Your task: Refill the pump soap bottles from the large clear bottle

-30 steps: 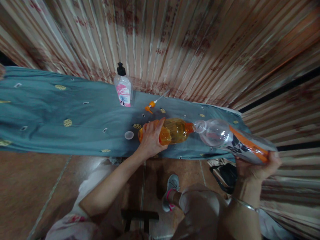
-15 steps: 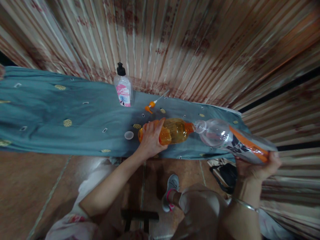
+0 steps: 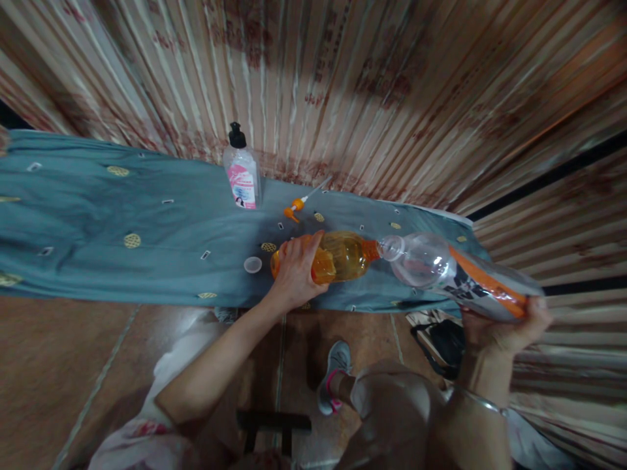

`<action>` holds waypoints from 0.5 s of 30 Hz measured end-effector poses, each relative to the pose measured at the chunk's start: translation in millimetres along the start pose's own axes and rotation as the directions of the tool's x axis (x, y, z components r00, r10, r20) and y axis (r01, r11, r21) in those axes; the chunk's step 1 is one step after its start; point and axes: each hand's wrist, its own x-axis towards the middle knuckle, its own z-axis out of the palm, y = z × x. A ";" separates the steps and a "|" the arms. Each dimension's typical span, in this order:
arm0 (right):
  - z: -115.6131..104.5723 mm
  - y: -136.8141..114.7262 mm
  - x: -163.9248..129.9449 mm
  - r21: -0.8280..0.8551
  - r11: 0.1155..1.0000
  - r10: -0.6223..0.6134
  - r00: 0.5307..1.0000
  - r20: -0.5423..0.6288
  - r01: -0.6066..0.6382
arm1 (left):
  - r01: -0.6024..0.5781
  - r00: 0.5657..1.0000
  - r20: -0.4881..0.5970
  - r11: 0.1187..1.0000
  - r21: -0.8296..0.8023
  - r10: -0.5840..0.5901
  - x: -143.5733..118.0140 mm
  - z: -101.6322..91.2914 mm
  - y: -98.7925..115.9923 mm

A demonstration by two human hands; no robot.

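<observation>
The left hand (image 3: 295, 271) is closed around the base half of an orange translucent plastic bottle (image 3: 343, 256), which lies on its side over the front edge of the table covered with a grey-blue patterned cloth (image 3: 98, 222), towards the table's right end. The bottle's neck points right. The right hand (image 3: 507, 326) grips the base of a clear plastic bottle with an orange and black label (image 3: 455, 274), holding it tilted beyond the right front corner of the table, mouth pointing left. The two bottle mouths meet, touching or nearly so; which one cannot be told.

A small white round cap (image 3: 253, 264) lies on the cloth just left of the orange bottle, near the front edge. An orange pump head with a clear tube (image 3: 296, 207) lies behind the bottle, towards the rear edge. A clear pump dispenser bottle with a pink label and black pump (image 3: 241, 171) stands upright at the rear edge, against the striped curtain (image 3: 343, 85).
</observation>
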 end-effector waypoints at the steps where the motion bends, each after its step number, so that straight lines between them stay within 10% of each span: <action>1: -0.1 0.0 0.0 -0.003 1.000 -0.004 1.000 0.001 0.004 | 0.000 1.000 0.000 1.000 -0.004 0.000 -0.1 0.1 -0.1; 15: 1.1 0.2 -0.9 0.005 1.000 -0.011 1.000 0.001 0.011 | -0.005 1.000 0.003 1.000 0.003 0.005 -0.4 0.6 -0.4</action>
